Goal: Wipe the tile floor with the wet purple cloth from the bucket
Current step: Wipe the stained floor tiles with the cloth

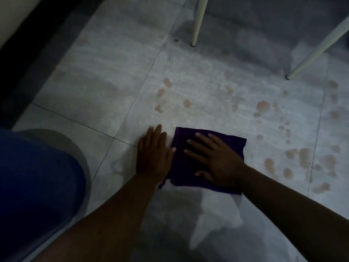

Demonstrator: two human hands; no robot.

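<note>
A dim indoor room, most likely in a home. Large pale grey floor tiles [105, 76] with thin dark grout lines fill the view. Two slim cream furniture legs [197, 21], angled like those of a chair or table, stand on the tiles at the far side. Pinkish spots [262, 106] dot the floor. A dark skirting strip [32, 44] runs beneath a pale wall.

left hand [154, 151]: flat, palm down, fingers together | right hand [215, 159]: flat, palm down, fingers spread
</note>
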